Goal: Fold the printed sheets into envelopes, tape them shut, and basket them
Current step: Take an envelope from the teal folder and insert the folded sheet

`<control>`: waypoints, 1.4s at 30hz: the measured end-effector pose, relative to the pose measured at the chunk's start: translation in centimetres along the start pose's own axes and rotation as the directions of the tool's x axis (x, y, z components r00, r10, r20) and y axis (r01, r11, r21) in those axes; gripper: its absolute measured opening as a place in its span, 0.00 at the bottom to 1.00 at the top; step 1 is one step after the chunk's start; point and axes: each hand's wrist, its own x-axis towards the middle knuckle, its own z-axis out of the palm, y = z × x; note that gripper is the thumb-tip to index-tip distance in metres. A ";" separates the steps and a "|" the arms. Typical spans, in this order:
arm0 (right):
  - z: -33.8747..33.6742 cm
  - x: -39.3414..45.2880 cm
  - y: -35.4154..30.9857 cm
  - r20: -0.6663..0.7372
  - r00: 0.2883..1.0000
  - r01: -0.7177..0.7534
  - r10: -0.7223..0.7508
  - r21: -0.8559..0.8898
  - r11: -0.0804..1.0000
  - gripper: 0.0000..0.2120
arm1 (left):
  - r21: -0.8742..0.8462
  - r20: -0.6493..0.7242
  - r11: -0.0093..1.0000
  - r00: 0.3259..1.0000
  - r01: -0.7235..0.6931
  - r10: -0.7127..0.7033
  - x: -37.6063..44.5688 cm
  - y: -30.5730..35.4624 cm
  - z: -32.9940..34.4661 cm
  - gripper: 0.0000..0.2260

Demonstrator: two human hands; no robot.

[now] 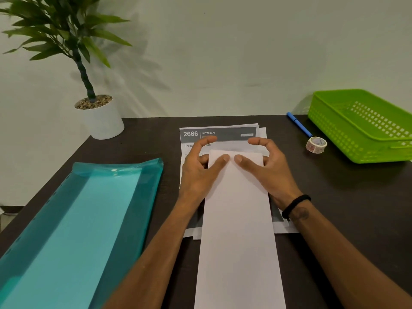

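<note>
Printed sheets (219, 136) lie stacked in the middle of the dark worktop (334, 197), and on top of them we have one sheet folded lengthwise (237, 208) into a long white strip running toward us. Our left hand (198, 166) and right hand (265, 166) both rest on its far end, thumbs flat on the paper and nearly meeting, the other fingers loosely arched and gripping nothing. We judge the task barely begun — this strip has only its long fold, with the cross folds not yet made. The tape roll (316, 144) sits untouched beside the blue pen (298, 124), and the green basket (356, 139) at the far right holds no envelope that we can see — so taping and basketing remain, plus the whole stack beneath.
</note>
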 end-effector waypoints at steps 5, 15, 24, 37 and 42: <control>0.1 0.1 0.2 0.026 0.999 0.049 -0.047 -0.092 0.995 0.29 | 0.046 0.044 0.999 0.999 -0.029 0.027 -0.1 0.1 0.2 0.26; 0.0 0.1 0.0 0.032 0.999 -0.025 0.025 0.004 1.000 0.22 | 0.040 0.043 0.998 0.998 -0.046 0.044 0.0 0.0 0.2 0.23; -0.6 1.0 0.9 0.021 0.996 -0.085 0.084 0.075 0.994 0.18 | 0.002 0.034 0.995 0.994 -0.100 0.100 0.1 -0.4 -0.1 0.19; -0.1 0.1 -0.2 0.029 0.996 -0.089 0.085 0.170 0.981 0.14 | 0.004 -0.222 0.989 0.964 -0.146 0.144 0.1 0.3 -0.5 0.17; 0.1 -0.6 -1.1 0.045 0.999 -0.035 0.029 0.122 0.992 0.22 | -0.087 -0.325 0.984 0.938 -0.156 0.120 0.1 -0.2 -0.7 0.18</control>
